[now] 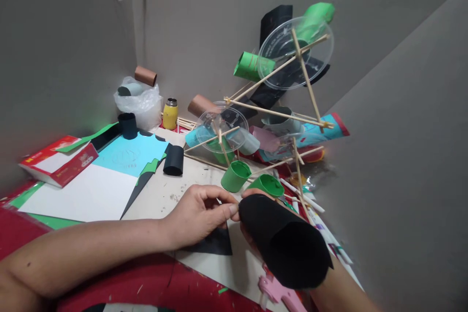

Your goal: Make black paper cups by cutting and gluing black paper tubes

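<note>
My left hand (199, 214) reaches in from the left, its fingertips pinched on the near edge of a black paper roll (285, 241). My right hand (252, 194) is almost wholly hidden behind that roll; only fingertips show at its top edge, holding it. The roll is rolled into a wide tube with its open end towards me. Under my left hand lies a black paper scrap (215, 243) on a pale board (164, 190). Two green paper cups (236, 175) (268, 185) stand just beyond my hands.
A model of wooden sticks (278, 114), clear plastic lids (296, 51) and paper tubes stands at the back. Left: white (80, 195) and cyan paper (127, 153), a red box (60, 161), black tubes (173, 160), a plastic bag (141, 100), a yellow bottle (170, 113). A pink tool (276, 290) lies near.
</note>
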`<state>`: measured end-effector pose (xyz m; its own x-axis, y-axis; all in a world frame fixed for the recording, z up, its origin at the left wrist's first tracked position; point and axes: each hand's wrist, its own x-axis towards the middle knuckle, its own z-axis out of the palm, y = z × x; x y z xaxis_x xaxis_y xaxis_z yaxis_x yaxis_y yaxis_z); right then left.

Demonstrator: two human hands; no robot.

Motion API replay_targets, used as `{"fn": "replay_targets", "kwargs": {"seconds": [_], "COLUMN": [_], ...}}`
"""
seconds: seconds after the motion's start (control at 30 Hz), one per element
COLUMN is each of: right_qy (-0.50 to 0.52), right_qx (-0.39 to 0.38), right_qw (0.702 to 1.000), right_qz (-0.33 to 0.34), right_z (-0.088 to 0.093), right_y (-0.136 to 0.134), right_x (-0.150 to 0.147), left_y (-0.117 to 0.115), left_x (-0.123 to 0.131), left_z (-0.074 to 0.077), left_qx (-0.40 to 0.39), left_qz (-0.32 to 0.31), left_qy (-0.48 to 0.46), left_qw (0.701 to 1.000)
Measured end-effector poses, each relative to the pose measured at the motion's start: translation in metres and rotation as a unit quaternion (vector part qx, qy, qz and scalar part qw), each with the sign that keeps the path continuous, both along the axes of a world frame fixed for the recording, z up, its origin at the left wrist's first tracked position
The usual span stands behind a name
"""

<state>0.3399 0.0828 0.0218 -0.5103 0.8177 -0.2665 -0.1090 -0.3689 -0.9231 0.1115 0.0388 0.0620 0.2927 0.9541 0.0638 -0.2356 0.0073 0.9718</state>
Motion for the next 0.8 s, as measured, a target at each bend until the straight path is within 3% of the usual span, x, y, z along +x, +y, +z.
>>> {"fn": "replay_targets", "kwargs": {"seconds": [0.57,0.67,0.8], "right_qy": [0.059,0.052,0.07], "right_qx": [0.003,0.014,0.017], "right_qw": [0.998,0.999,0.997], "right_qz": [0.023,0.0,-0.016], "right_z": [0.015,0.019,0.025], "right_y": [-0.005,-0.006,-0.009], "right_x": [-0.014,-0.016,-0.02], "left_y": [0.007,0.007,0.003], "left_x": [-0.001,0.0,0.0], "left_z": [-0.007,-0.009,-0.008], "left_qx": [-0.068,-0.042,0.065], "left_qz": [0.012,0.016,0.076], "left_qy": [0.021,0.019,0.085], "left_qw": [0.997,0.999,0.991]}}
